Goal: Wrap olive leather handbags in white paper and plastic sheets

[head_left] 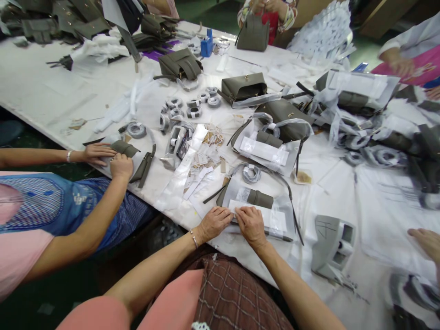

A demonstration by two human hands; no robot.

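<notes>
Checked apron (237, 293) closest to us; wrapped olive bag (261, 198) on table (34, 87) just beyond; our left hand (216, 223) and right hand (251, 224) bunched at white strip (271, 217), can't tell if pinching; we should press evenly, keep film (288, 210) uncreased

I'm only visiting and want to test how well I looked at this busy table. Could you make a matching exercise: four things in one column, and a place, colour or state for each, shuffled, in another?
Things
1. Camera wearer's left hand
2. Bag at the wearer's fingertips
3. Grey dispenser with black marks
4. Wearer's checked garment

Place, colour or state
A. Brown
B. To the right of the bag
C. White strip lying across it
D. Bracelet at its wrist

Right pairs: 1-D, 2-C, 3-B, 4-A
</notes>
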